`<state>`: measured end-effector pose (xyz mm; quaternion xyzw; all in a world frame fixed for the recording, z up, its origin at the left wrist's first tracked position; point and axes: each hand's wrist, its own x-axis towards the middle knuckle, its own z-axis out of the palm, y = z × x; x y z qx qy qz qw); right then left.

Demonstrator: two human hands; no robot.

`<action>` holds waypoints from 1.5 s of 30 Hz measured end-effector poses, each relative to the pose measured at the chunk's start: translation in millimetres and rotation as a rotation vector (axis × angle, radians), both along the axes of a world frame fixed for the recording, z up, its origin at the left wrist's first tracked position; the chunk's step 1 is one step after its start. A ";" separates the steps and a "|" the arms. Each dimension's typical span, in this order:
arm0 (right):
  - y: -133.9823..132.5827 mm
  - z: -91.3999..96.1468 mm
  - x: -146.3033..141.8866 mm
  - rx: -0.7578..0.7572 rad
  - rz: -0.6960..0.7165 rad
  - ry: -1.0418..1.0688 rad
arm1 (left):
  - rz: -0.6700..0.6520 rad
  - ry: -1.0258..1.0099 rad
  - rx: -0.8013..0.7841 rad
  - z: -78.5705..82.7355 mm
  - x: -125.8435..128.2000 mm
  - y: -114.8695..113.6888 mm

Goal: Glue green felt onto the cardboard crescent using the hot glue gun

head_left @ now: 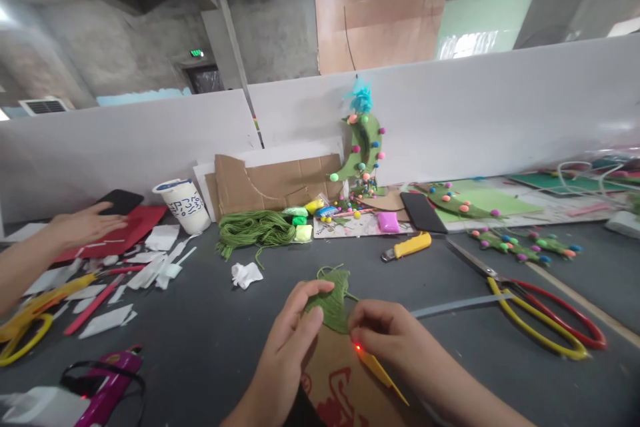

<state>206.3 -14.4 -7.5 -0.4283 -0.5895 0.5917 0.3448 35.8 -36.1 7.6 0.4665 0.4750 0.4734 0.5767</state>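
A brown cardboard piece [333,367] with red print lies low in front of me, its upper end covered with green yarn [334,303]. My left hand [290,340] grips this piece from the left, fingers over the wrapped end and thumb along its face. On the right side, my right hand [387,330] has thumb and fingers pinched together at the edge of the wrapping, where a loose strand of yarn runs into the fingers. Below those fingers shows a narrow yellow strip [383,377] with a small red light spot; what it belongs to is partly hidden.
A skein of green yarn [255,230], crumpled tissue [246,275] and a yellow utility knife [407,247] lie beyond my hands. Large scissors [540,313] rest at right. At left are paper scraps [107,320], a purple glue gun [113,380] and another person's hand [85,227].
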 end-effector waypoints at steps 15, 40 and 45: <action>4.5 -5.5 -2.1 0.060 -0.002 -0.044 | 0.019 0.310 0.144 -1.2 1.7 6.4; -0.2 -4.4 -3.5 0.059 0.000 -0.042 | -0.009 0.267 0.199 -4.1 -3.4 8.7; -0.1 1.2 -3.9 0.043 -0.002 -0.036 | 0.036 0.250 0.138 -2.4 -2.1 9.1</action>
